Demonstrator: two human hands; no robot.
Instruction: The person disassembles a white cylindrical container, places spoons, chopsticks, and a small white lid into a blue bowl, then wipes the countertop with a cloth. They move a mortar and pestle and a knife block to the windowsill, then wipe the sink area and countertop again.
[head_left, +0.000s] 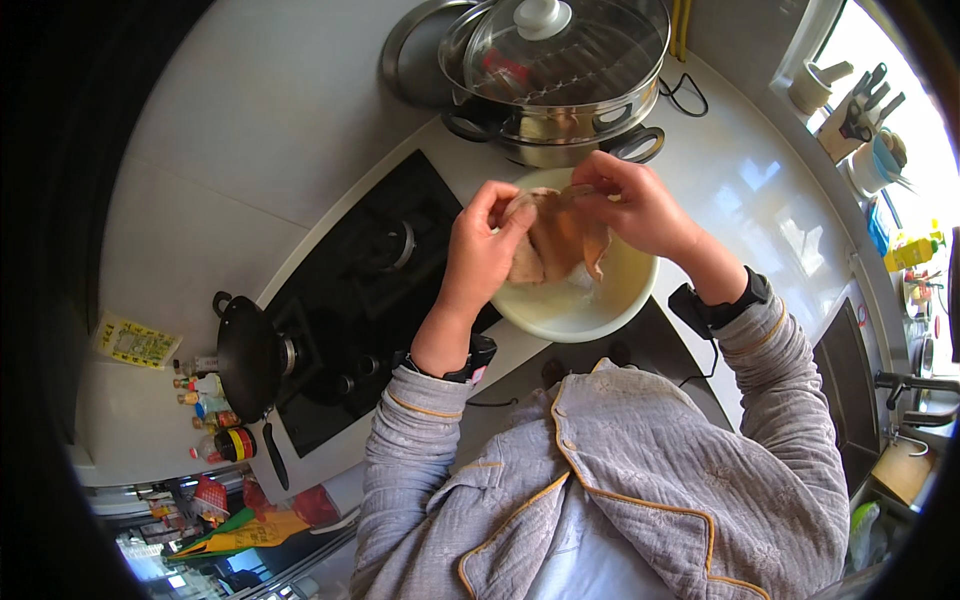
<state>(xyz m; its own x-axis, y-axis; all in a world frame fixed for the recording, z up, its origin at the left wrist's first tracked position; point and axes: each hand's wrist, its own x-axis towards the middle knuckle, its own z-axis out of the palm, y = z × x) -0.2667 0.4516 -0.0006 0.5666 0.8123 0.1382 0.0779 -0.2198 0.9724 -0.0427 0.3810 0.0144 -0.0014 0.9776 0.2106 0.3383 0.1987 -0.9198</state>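
Both hands grip the upper edge of a limp, tan-brown sheet of soft material (559, 244); whether it is cloth or food I cannot tell. My left hand (487, 240) pinches it between thumb and fingers at the left. At the right, my right hand (637, 199) pinches it close to the other end. The sheet hangs in folds above a pale cream basin (600, 326), and its lower end drapes into the opening. Something whitish shows inside the basin below it, but the sheet hides part of this.
A steamer pot with a glass lid (562, 112) stands behind the basin. Left is a black glass cooktop (360, 300) carrying a wok (247, 360), with several seasoning bottles (210, 405) beyond. A sink (847, 397) lies right; a knife block (847, 131) stands on the windowsill.
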